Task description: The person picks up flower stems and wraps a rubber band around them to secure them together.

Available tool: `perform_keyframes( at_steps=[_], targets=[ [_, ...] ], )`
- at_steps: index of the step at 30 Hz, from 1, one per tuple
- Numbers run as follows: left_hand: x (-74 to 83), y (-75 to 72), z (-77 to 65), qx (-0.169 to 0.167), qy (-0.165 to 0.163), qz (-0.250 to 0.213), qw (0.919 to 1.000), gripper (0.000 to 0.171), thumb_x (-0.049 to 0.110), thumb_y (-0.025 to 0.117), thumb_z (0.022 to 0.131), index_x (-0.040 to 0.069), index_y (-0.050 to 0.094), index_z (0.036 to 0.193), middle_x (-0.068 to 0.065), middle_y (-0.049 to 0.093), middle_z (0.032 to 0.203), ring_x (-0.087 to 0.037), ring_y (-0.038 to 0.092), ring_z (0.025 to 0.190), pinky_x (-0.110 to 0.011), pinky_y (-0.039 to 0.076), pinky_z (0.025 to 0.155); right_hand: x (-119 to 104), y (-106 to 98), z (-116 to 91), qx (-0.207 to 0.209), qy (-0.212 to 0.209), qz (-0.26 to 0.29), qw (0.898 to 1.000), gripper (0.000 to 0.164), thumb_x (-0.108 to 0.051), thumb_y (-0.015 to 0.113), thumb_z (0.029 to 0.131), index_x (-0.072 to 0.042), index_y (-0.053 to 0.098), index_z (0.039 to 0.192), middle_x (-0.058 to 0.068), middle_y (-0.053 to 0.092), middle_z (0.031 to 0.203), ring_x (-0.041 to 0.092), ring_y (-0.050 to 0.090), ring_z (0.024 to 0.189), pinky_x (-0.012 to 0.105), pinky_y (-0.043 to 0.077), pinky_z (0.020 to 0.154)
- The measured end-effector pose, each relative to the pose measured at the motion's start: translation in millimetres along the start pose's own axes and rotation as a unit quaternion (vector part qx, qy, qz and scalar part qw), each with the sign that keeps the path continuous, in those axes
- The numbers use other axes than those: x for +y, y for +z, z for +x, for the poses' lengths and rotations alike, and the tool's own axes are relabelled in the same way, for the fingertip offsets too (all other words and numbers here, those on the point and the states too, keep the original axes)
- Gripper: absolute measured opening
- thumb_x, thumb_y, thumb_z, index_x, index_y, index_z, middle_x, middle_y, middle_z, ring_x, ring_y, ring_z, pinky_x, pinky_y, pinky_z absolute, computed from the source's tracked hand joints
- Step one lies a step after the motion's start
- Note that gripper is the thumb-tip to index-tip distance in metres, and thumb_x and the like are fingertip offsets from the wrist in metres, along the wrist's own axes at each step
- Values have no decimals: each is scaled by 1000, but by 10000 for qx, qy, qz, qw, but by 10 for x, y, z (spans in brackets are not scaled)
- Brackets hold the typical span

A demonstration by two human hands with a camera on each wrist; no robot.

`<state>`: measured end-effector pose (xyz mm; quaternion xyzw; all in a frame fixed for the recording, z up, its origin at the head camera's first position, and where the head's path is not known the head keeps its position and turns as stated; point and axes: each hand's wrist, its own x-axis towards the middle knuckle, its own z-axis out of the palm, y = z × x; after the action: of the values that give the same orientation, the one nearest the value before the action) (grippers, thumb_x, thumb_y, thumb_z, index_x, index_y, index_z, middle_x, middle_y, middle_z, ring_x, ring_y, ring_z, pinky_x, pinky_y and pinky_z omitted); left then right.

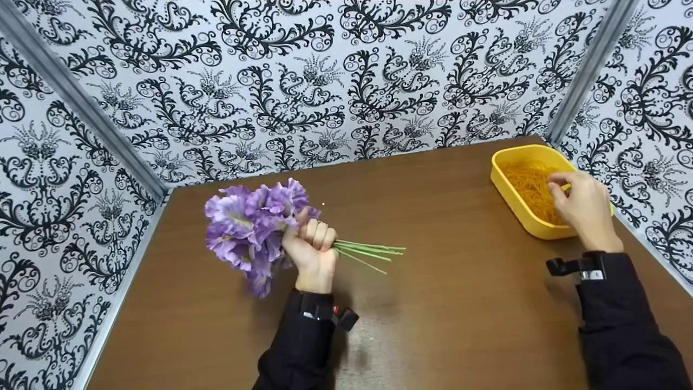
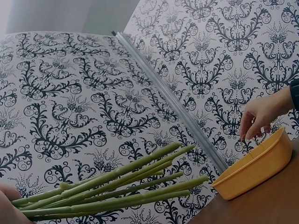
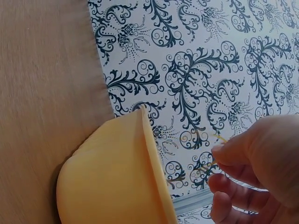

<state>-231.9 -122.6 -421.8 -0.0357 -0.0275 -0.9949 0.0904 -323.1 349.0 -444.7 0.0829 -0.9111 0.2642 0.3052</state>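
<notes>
My left hand (image 1: 314,254) grips a bunch of purple artificial flowers (image 1: 238,225) by the stems. Their blooms lie to its left, and the bare green stems (image 2: 117,186) stick out to its right. Over a yellow container (image 1: 514,203) at the right, my right hand (image 1: 587,206) has thumb and index finger together. In the right wrist view, a thin yellow rubber band (image 3: 218,136) is pinched between those fingertips. Many similar rubber bands (image 1: 528,187) fill the bottom of the container, partly hidden by the right hand.
Both the flowers and the container are on or above a brown wooden table (image 1: 433,216). Patterned black-and-white panels (image 1: 325,81) stand along its back and sides, joined by grey metal posts (image 1: 587,70). The container stands near the back right corner.
</notes>
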Motion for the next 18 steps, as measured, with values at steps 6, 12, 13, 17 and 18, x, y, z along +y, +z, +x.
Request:
perform_keyframes(
  at_steps=[6, 12, 13, 17, 18],
  targets=[
    [-6, -10, 2, -46, -17, -46, 10000, 44, 6, 35, 98, 19, 20, 58, 10, 14, 53, -3, 9, 45, -18, 7, 43, -75, -74, 14, -86, 140, 123, 9998, 19, -8, 69, 94, 5, 72, 106, 29, 67, 100, 37, 58, 74, 39, 40, 70],
    [-6, -1, -6, -36, -10, -8, 10000, 44, 5, 40, 95, 19, 21, 58, 10, 13, 53, -3, 8, 45, -18, 7, 43, -119, -135, 27, 34, 127, 429, 9990, 20, -12, 75, 93, 3, 73, 105, 24, 71, 98, -17, 49, 68, 5, 35, 63],
    [-7, -1, -9, -37, -16, 1, 10000, 44, 5, 40, 95, 19, 21, 58, 10, 13, 53, -4, 8, 46, -18, 7, 43, -134, -147, 28, 14, 126, 525, 9985, 20, -13, 75, 93, 3, 73, 106, 25, 72, 99, -23, 45, 68, 2, 35, 63],
    [-13, 9, -9, -32, -37, 2, 10000, 43, 6, 39, 95, 19, 20, 59, 10, 12, 54, -4, 7, 45, -18, 6, 43, -295, -255, 33, -101, 111, 845, 9963, 21, -13, 74, 93, 1, 72, 109, 25, 71, 101, -24, 47, 73, 0, 38, 66],
    [-15, 13, -9, -27, -31, 13, 10000, 43, 6, 39, 95, 19, 20, 59, 10, 12, 54, -3, 8, 45, -18, 6, 43, -361, -295, 34, -130, 93, 892, 9959, 22, -14, 74, 94, 1, 71, 110, 25, 71, 103, -23, 49, 75, 0, 39, 67]
  ],
)
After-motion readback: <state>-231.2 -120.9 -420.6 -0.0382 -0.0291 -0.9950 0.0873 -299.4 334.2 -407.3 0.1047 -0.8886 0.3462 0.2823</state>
